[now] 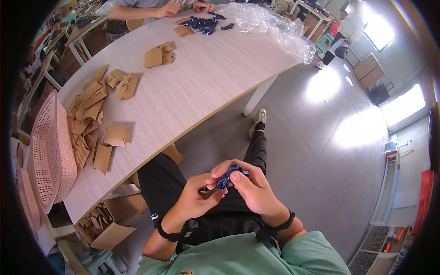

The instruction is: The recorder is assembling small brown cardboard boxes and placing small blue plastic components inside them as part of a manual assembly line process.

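Navy cord [223, 183] between fingers [240, 179], lettered packets [128, 87] beyond

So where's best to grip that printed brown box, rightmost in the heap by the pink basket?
I'd probably pinch the brown box by its long right edge, coming from the right: that side faces bare table, while another box crowds its upper left.

A pink, perforated plastic basket [55, 151] stood at nine o'clock, at the end of the pale wood-grained worktop [197, 78]. Crumpled clear plastic film [275, 30] lay at one. A brown cardboard carton [369, 72] rested at two on the smooth grey floor [311, 156], a bright rectangular window [405, 106] shone at three, and a pale-green plastic stool [100, 262] stood between seven and eight.
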Tool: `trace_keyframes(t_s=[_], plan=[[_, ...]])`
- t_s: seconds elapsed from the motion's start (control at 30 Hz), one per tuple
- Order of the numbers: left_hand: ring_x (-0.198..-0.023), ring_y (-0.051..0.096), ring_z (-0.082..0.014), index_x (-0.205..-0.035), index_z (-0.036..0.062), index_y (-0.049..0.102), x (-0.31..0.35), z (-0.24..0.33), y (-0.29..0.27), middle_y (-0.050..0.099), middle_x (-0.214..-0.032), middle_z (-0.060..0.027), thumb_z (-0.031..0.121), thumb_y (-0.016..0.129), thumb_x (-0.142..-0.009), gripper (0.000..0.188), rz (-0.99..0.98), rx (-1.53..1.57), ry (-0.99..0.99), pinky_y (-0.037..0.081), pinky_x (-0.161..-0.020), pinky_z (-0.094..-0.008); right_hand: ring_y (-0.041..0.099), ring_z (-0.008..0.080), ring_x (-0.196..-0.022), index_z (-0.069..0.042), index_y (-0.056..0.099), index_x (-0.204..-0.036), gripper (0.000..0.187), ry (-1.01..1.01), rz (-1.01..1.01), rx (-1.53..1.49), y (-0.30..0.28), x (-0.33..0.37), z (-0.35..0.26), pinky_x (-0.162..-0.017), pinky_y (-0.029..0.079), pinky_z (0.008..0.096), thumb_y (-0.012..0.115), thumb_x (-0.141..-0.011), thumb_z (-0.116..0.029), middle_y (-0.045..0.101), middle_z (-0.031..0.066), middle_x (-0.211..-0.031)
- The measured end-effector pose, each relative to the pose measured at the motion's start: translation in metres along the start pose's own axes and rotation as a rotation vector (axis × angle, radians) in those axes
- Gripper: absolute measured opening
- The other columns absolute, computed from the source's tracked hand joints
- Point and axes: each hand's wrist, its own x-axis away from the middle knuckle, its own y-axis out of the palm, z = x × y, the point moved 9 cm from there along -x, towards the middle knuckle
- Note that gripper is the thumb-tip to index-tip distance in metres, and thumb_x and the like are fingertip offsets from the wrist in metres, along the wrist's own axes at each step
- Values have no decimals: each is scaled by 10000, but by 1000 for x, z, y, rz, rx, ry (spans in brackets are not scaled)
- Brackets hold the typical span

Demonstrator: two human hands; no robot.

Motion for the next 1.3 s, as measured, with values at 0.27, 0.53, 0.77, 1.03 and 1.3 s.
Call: trace_keyframes(t_s=[0.27,0.53,0.77,1.03,1.3], plan=[[-806,634,-135,-949,-29,618,1,6,-6,633,-837,-57,-78,635,-757,199,42,-131,0,506,-736,-258,633,203,-966,51,582,-1104,337,-51,-68,260,10,3,-6,-848,511,325,470,-1029,-258,634,131,-1067],[-808,650,-155,-990,-19,616,1,20,-4,647,-861,-89,-75,592,-774,225,100,-86,-27,503,-753,-261,631,211,-903,51,592,-1086,369,-152,31,176,-3,7,-15,-814,495,343,460,-1029,-289,657,148,-963],[-837,651,-188,-1162,-28,623,0,31,-3,665,-941,-125,-63,587,-865,301,9,-249,38,502,-772,-281,614,172,-922,40,581,-1114,312,-220,39,64,-11,9,-22,-843,482,313,453,-1040,-234,650,115,-984],[-834,636,-188,-1121,-24,641,0,23,2,655,-926,-136,-12,621,-897,225,8,-98,-1,496,-753,-277,613,171,-899,43,575,-1116,306,-197,30,-3,-12,10,-21,-830,486,304,446,-1041,-224,645,119,-975],[-761,618,-127,-1004,-15,650,2,15,5,652,-826,-99,-29,674,-834,172,-1,-201,-87,496,-695,-266,631,190,-912,44,585,-1094,329,-139,28,113,-6,13,-14,-831,505,324,460,-1030,-254,651,129,-983]])
